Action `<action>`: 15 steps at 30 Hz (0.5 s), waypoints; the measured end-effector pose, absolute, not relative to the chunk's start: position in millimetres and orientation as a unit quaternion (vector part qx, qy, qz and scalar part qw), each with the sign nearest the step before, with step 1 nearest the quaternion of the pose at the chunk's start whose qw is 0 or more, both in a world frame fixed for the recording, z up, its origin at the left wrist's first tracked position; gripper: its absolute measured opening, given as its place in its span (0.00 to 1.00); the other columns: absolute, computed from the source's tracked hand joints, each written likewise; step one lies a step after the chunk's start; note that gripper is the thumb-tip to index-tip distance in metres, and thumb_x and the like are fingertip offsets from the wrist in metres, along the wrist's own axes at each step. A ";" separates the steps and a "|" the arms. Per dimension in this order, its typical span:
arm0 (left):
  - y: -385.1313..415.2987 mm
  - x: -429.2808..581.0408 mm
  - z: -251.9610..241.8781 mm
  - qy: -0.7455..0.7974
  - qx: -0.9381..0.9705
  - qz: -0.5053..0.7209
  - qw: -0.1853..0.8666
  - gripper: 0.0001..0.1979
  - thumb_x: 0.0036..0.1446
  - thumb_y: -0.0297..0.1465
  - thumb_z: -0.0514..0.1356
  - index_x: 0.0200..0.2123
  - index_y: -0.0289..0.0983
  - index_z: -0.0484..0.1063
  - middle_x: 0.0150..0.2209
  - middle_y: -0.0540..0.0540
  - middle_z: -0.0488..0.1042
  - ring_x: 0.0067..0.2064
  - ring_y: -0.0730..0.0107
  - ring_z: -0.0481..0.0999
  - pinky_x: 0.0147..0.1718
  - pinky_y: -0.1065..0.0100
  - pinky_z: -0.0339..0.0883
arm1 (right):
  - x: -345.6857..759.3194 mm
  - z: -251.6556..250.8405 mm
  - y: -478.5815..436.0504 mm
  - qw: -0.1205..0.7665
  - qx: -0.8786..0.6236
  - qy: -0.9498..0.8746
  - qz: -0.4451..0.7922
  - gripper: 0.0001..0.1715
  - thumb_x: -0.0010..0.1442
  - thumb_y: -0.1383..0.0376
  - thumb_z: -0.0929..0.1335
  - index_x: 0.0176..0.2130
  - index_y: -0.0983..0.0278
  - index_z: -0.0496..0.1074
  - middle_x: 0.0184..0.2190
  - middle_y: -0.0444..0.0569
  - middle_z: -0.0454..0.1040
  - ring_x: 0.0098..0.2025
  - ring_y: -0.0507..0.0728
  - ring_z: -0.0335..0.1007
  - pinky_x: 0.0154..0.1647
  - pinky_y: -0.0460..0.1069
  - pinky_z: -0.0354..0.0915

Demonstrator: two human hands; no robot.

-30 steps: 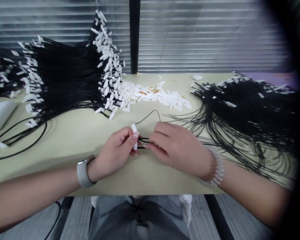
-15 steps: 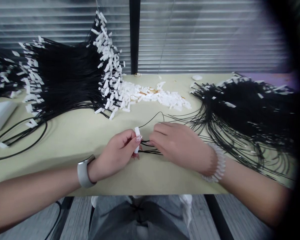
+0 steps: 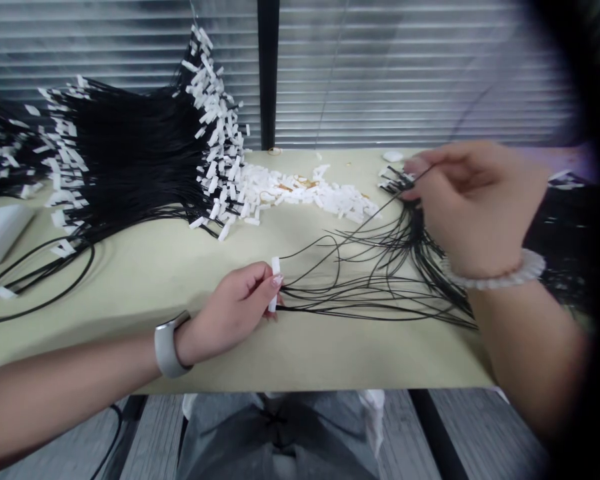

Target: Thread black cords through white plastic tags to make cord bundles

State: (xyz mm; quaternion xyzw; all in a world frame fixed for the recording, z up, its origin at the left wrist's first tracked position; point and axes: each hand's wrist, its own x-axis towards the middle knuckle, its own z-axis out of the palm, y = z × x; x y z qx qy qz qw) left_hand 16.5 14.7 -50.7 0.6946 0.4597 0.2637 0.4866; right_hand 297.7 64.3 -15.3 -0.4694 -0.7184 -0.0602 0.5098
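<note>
My left hand (image 3: 235, 308) rests on the pale green table (image 3: 145, 273), pinching a small white tag (image 3: 275, 283) upright between thumb and forefinger; thin black cords (image 3: 340, 293) run from the tag toward the right. My right hand (image 3: 473, 203), with a bead bracelet on the wrist, is raised above the right-hand heap of black cords (image 3: 555, 227). Its thumb and forefinger pinch a single black cord (image 3: 380, 213) near its end, and that cord slants down toward the tag.
A large stack of black cords with white tags (image 3: 130, 153) fills the back left. Loose white tags (image 3: 305, 190) lie in a pile at the back middle. A white object (image 3: 0, 230) sits at the left edge. Window blinds close off the far side.
My right hand has left the tag and lifted up and to the right, drawing a black cord out with it. The left hand has stayed put with the tag.
</note>
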 end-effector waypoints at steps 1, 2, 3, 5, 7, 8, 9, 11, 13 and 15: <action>14.8 16.5 -50.2 0.459 0.695 0.261 0.488 0.15 0.61 0.38 0.47 0.27 0.35 0.63 0.25 0.50 0.69 0.26 0.76 0.68 0.27 0.74 0.63 | 301.9 -13.7 68.9 0.562 -0.466 -0.684 0.008 0.16 0.58 0.65 0.63 0.46 0.66 0.67 0.42 0.59 0.70 0.38 0.59 0.71 0.30 0.51 0.65; 14.9 16.5 -49.9 0.459 0.694 0.261 0.490 0.15 0.61 0.38 0.47 0.28 0.35 0.63 0.25 0.50 0.69 0.26 0.76 0.68 0.27 0.74 0.63 | 304.9 -11.5 72.3 0.609 -0.463 -0.639 0.080 0.16 0.58 0.65 0.64 0.47 0.65 0.67 0.47 0.58 0.67 0.40 0.60 0.71 0.31 0.51 0.65; 15.0 16.4 -49.8 0.459 0.692 0.260 0.492 0.15 0.61 0.38 0.47 0.28 0.35 0.63 0.26 0.50 0.69 0.26 0.76 0.68 0.27 0.74 0.63 | 306.6 -9.1 74.3 0.643 -0.457 -0.596 0.150 0.17 0.57 0.65 0.64 0.47 0.64 0.67 0.51 0.57 0.64 0.41 0.59 0.70 0.32 0.51 0.66; 15.4 16.2 -50.2 0.459 0.691 0.261 0.494 0.15 0.61 0.38 0.47 0.29 0.35 0.63 0.26 0.50 0.69 0.26 0.76 0.68 0.27 0.74 0.63 | 305.1 -4.8 73.3 0.651 -0.433 -0.569 0.255 0.17 0.58 0.66 0.63 0.48 0.64 0.66 0.55 0.57 0.59 0.37 0.54 0.69 0.30 0.50 0.65; 15.7 15.7 -51.3 0.458 0.692 0.261 0.493 0.15 0.61 0.38 0.47 0.28 0.35 0.63 0.26 0.50 0.69 0.26 0.76 0.68 0.27 0.73 0.63 | 296.1 -2.9 66.0 0.632 -0.434 -0.575 0.285 0.19 0.60 0.65 0.61 0.52 0.60 0.63 0.49 0.54 0.66 0.23 0.47 0.61 0.21 0.47 0.60; 15.8 15.5 -51.9 0.457 0.694 0.262 0.491 0.15 0.61 0.38 0.47 0.28 0.35 0.63 0.26 0.50 0.69 0.26 0.76 0.68 0.27 0.73 0.63 | 288.9 -3.2 60.7 0.612 -0.441 -0.590 0.286 0.23 0.61 0.65 0.61 0.56 0.56 0.58 0.43 0.51 0.70 0.19 0.45 0.54 0.18 0.46 0.56; 15.9 15.2 -52.6 0.456 0.695 0.261 0.490 0.15 0.61 0.38 0.47 0.29 0.35 0.63 0.26 0.50 0.69 0.26 0.76 0.68 0.27 0.73 0.63 | 280.3 -4.1 54.8 0.585 -0.450 -0.609 0.291 0.27 0.61 0.64 0.61 0.58 0.52 0.53 0.37 0.47 0.71 0.16 0.45 0.50 0.15 0.45 0.53; 16.0 14.9 -53.8 0.452 0.699 0.261 0.489 0.15 0.61 0.39 0.47 0.29 0.35 0.63 0.26 0.50 0.69 0.26 0.76 0.68 0.27 0.73 0.63 | 261.4 -7.6 43.0 0.516 -0.468 -0.654 0.295 0.27 0.60 0.63 0.62 0.57 0.51 0.53 0.28 0.42 0.71 0.15 0.46 0.49 0.14 0.44 0.52; 16.1 14.9 -54.6 0.448 0.703 0.262 0.486 0.15 0.61 0.39 0.47 0.29 0.35 0.63 0.26 0.50 0.68 0.26 0.76 0.68 0.27 0.73 0.63 | 244.0 -12.1 33.3 0.441 -0.480 -0.715 0.253 0.12 0.60 0.62 0.63 0.45 0.58 0.64 0.25 0.42 0.71 0.17 0.46 0.55 0.18 0.44 0.56; 16.2 15.0 -54.7 0.443 0.705 0.265 0.486 0.15 0.61 0.38 0.46 0.29 0.35 0.63 0.25 0.51 0.68 0.26 0.76 0.67 0.27 0.73 0.63 | 231.5 -16.7 26.9 0.371 -0.476 -0.777 0.179 0.07 0.60 0.62 0.63 0.33 0.63 0.67 0.22 0.42 0.69 0.19 0.46 0.58 0.22 0.44 0.57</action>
